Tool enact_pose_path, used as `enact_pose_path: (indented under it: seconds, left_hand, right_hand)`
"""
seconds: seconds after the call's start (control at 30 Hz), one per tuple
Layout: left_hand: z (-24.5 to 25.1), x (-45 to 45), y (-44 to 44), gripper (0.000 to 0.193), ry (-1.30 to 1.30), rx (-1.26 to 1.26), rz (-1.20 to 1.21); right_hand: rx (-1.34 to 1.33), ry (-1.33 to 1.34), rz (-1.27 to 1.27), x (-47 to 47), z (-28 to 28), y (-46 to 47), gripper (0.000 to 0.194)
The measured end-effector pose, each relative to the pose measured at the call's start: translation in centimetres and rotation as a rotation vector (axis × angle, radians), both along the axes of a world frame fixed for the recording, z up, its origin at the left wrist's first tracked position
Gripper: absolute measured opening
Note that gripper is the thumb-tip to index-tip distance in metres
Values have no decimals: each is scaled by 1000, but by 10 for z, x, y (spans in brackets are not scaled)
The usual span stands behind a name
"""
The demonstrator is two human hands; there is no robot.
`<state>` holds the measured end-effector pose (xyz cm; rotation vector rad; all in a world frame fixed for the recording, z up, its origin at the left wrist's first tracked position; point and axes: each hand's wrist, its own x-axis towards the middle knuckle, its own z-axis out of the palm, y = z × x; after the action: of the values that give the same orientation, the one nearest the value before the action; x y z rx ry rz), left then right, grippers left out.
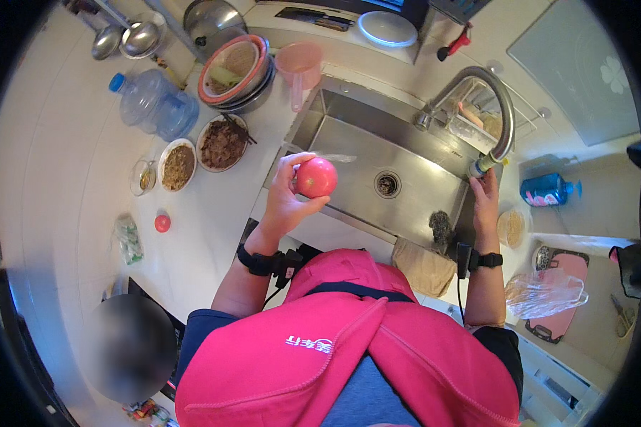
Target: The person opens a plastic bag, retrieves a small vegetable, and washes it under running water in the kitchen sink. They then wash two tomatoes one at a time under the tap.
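A red tomato [317,178] is held in my left hand [291,197], above the left front part of a stainless steel sink [352,139]. My right hand [484,200] is raised to the spout end of the curved faucet [505,117], its fingers around the nozzle [478,168]. No flowing water can be made out. Below, the sink's drain [388,184] is visible, and a dark mesh scourer [440,227] lies near the front right of the basin. A second tomato [162,223] rests on the counter to the left.
Left of the sink stand stacked bowls [235,74], a pink dipper [299,64], two food bowls [221,143] and a large water bottle [160,107]. A cloth [424,267] hangs over the front edge. At right are a blue pump bottle [545,190], a pink cutting board [561,309] and scissors [624,317].
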<state>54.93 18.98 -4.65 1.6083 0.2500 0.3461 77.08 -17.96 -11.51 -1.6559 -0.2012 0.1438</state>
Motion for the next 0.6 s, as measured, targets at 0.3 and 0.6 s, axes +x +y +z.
enact_pose_path:
  seconds: [0.3,0.6]
  left_hand:
    - [14,67,8,71,-139,445,-131]
    - [-30,114,23,68,-47,470,-389]
  right_hand:
    - [6,67,-101,-26,0,35,51]
    - [258,392,-119,-80,-43,142,69]
